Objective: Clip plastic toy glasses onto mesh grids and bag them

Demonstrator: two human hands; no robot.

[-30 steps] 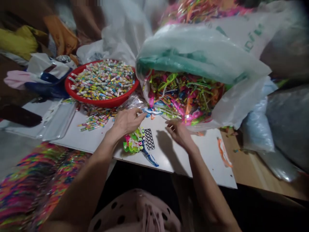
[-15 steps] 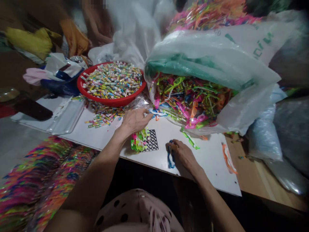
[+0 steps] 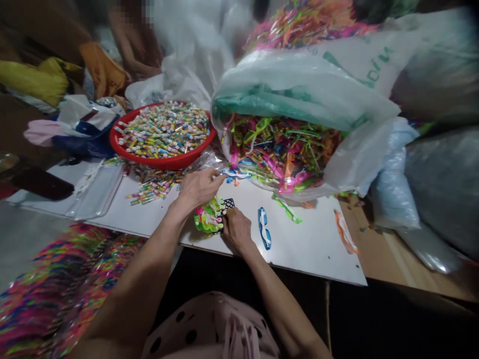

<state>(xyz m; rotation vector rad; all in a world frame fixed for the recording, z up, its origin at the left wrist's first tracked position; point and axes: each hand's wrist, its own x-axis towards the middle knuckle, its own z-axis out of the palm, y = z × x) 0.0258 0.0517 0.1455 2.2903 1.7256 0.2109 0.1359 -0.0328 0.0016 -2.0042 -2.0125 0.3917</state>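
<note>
a bunch of small plastic pieces, lime green with bright pink and white, lies near the front edge of a white tabletop; a flat black grid, patterned with holes, shows at the bunch's right side, mostly hidden; farther right, apart from both, a blue glasses-shaped piece with a white strip along it lies flat, one end toward the front edge; farther back, a blue and white piece lies crosswise, its finer details too small to tell.
</note>
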